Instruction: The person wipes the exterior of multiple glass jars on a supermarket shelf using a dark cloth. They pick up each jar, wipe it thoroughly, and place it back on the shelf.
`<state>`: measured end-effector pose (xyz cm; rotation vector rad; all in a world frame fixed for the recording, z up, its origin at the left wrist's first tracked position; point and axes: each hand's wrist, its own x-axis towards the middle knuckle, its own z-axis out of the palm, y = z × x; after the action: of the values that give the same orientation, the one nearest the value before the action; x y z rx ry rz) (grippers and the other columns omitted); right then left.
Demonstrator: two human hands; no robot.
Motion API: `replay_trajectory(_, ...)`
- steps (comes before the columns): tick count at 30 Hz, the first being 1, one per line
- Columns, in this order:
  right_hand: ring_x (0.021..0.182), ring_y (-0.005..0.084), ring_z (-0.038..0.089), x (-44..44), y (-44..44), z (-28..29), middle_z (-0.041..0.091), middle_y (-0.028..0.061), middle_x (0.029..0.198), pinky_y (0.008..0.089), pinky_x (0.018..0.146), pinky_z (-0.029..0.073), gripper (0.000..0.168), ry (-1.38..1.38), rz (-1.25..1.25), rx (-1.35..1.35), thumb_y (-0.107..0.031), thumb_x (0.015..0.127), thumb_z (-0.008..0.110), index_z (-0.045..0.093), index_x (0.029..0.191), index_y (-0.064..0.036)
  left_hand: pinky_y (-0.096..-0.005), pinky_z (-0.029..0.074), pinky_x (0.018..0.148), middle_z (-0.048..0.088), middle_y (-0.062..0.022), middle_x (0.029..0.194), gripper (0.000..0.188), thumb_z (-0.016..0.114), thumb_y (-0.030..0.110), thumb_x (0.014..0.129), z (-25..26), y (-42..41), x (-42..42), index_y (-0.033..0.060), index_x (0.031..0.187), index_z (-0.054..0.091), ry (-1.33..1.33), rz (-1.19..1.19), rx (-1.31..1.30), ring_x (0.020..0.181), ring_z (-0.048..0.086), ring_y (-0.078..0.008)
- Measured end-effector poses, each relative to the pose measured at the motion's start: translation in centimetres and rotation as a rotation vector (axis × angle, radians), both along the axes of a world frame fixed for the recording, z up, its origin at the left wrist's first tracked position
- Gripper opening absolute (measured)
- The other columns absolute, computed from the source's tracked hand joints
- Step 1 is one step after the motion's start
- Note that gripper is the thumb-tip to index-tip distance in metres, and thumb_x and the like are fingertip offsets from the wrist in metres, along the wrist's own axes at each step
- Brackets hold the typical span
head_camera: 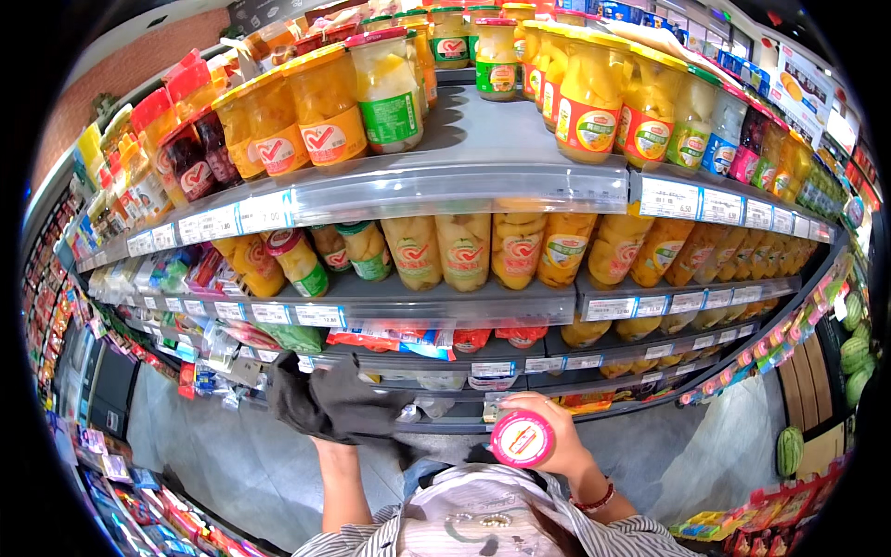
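My right hand grips a glass jar with a pink lid, its lid facing up towards me, in front of my chest. A dark grey cloth covers my left hand, and only the wrist shows below it; the fingers are hidden. Both hands are in front of the lower shelves. On the top shelf, jars of yellow fruit stand to the right of a gap and a jar with a pink lid and green label stands to its left. Another pink-lidded jar stands farther back.
More fruit jars line the middle shelf. Red and white packets lie on a lower shelf. Price tags run along the shelf edges. Packaged goods are at the lower left, a red display rack at the lower right, and watermelons at the far right.
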<state>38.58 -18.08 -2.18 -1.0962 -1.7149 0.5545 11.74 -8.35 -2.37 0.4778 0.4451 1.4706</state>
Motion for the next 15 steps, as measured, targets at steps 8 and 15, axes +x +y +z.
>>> replay_trajectory(8, 0.088, 0.0220, 0.059, 0.4, -0.1, -0.7, 0.060, 0.0110, 0.095, 0.0305, 0.078, 0.047, 0.052, 0.065, -0.082, -0.076, -0.013, 0.052, 0.081, 0.056, 0.096, -0.003, -0.0393, 0.038, 0.091, 0.046, -0.0178, 0.119, 0.074, 0.048, 0.053, 0.078, -0.1, 0.5, -1.7, -0.0043, 0.123, 0.037, 0.087, -0.003, 0.099, 0.105, 0.047, -0.0276)
replay_trajectory(15, 0.087, 0.0123, 0.056, 0.7, 0.1, 0.3, 0.060, 0.0060, 0.094, 0.0265, 0.078, 0.045, 0.049, 0.325, 0.127, -0.347, -0.013, 0.056, 0.080, 0.055, 0.097, -0.001, -0.0423, 0.024, 0.102, 0.036, -0.0133, 0.131, 0.064, 0.040, 0.046, 0.085, -3.4, 0.9, -3.1, 0.0011, 0.129, 0.030, -0.086, 0.015, 0.208, 0.118, 0.036, -0.0279)
